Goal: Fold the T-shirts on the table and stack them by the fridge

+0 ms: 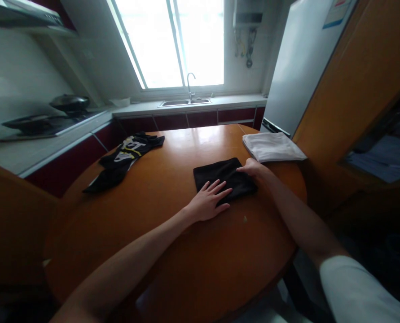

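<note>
Wooden kitchen table (125, 202) bears a folded black cloth (216, 172), between a printed garment (130, 152) and white fabric (272, 146). Left hand (206, 202) rests on the cloth, fingers spread; right hand (253, 168) curls at its right edge, grip unclear.

Black cloth (231, 176), plain and dark over what I can see of it; fabric type I can't tell. Folded into a flat, compact, roughly four-sided bundle, edges a little uneven. Lies slightly skewed before me, right of centre on the wooden table (146, 197).
</note>
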A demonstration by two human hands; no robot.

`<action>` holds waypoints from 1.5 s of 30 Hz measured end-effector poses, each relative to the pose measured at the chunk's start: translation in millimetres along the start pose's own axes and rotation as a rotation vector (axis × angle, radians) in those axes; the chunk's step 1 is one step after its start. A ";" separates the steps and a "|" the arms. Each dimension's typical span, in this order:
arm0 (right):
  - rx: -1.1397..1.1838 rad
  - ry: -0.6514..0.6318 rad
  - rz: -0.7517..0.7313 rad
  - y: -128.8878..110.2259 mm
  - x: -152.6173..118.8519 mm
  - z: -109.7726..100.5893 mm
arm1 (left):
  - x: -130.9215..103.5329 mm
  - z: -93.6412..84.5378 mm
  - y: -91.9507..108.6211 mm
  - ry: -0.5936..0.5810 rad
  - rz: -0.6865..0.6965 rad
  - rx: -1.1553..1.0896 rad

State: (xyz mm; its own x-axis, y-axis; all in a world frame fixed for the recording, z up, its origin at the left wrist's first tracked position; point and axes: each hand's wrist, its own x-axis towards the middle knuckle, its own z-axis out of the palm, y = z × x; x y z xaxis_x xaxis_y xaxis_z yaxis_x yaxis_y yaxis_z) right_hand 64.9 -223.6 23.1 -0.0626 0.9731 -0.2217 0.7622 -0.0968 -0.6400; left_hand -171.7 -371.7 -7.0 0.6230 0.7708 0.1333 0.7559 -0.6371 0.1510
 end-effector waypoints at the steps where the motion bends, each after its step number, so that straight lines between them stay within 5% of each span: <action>1: 0.013 -0.014 0.013 -0.6 -1.1 -1.3 | 0.0 -0.5 0.0 -0.002 0.001 -0.001; 14: 0.387 -0.287 -0.053 3.1 -2.0 -5.7 | -2.2 -1.3 0.7 0.045 0.024 -0.014; 19: 0.528 -0.243 -0.101 -2.1 -6.5 -23.7 | -0.6 -8.0 1.7 0.200 0.044 -0.068; 24: 0.486 -0.079 -0.133 -24.4 -13.8 -62.6 | 2.2 -11.5 0.4 0.406 0.070 -0.150; 36: 0.149 0.276 -0.335 -86.4 22.5 -206.9 | 8.8 2.1 -7.0 0.398 0.016 -0.203; 41: 0.221 0.355 -0.378 -49.4 58.6 -259.3 | 9.8 5.2 -9.3 0.412 -0.002 -0.229; 45: 0.398 0.369 -0.171 12.8 91.9 -248.6 | 9.6 9.5 -11.3 0.408 -0.017 -0.252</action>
State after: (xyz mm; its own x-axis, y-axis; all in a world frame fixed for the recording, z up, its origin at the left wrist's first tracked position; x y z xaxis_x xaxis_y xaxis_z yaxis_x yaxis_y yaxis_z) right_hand 229.1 -83.4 177.4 0.1202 0.9835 0.1351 0.4549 0.0664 -0.8881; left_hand -172.4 -357.0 -16.8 0.4432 0.7474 0.4948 0.6615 -0.6453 0.3822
